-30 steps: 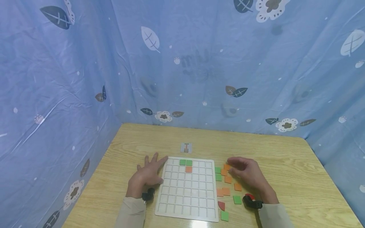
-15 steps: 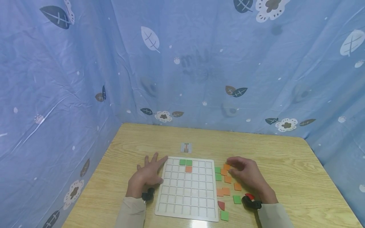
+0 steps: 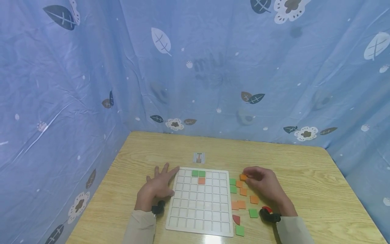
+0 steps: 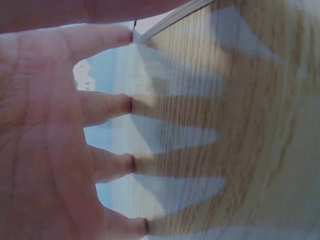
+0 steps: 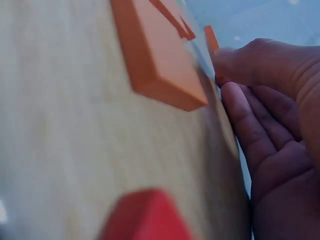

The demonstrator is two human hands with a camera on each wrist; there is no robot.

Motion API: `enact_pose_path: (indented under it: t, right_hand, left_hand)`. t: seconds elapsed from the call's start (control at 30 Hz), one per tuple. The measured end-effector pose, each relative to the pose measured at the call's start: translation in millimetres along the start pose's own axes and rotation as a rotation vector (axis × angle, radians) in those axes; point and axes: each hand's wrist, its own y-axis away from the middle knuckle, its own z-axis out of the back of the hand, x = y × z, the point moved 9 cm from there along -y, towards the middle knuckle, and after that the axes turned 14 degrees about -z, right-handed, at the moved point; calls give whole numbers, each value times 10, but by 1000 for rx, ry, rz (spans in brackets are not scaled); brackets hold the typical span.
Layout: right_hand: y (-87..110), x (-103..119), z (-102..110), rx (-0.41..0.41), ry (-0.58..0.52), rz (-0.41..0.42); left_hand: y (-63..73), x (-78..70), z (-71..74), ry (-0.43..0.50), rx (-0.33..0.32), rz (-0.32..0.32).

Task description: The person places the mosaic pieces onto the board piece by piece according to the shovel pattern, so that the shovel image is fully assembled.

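My right hand (image 3: pixel 264 181) pinches an orange square tile (image 3: pixel 243 177) between thumb and fingers, to the right of the white grid board (image 3: pixel 210 217). In the right wrist view this tile (image 5: pixel 212 42) stands tilted at the thumb tip, most of it hidden by the thumb. My left hand (image 3: pixel 157 187) has its fingers spread, fingertips on the table, with index finger and thumb at the board's left edge. Two green tiles (image 3: pixel 198 173) lie side by side in the board's top row. An orange tile (image 3: pixel 201 181) sits under the right one.
Beside the board's right edge lie several loose orange tiles (image 3: pixel 241 204) and green tiles (image 3: pixel 253 213), plus a red quarter-round piece (image 3: pixel 236 219). Another red piece (image 3: pixel 267 209) is near the right wrist. A small printed pattern card (image 3: pixel 199 158) lies behind the board. Blue curtains (image 3: pixel 195 67) surround the table.
The fingers of my right hand have closed on the far orange tile, which has tilted and shifted slightly. My left hand and the board stay where they were.
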Motion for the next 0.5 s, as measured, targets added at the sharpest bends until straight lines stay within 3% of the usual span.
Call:
enact_pose_path:
  t: [0.23, 0.5]
  right_hand:
    - [-1, 44, 60, -28, 62, 40]
    - [137, 278, 111, -59, 37, 120]
  left_hand:
    - [-7, 6, -15, 1, 1, 4]
    - [-5, 17, -13, 11, -1, 6]
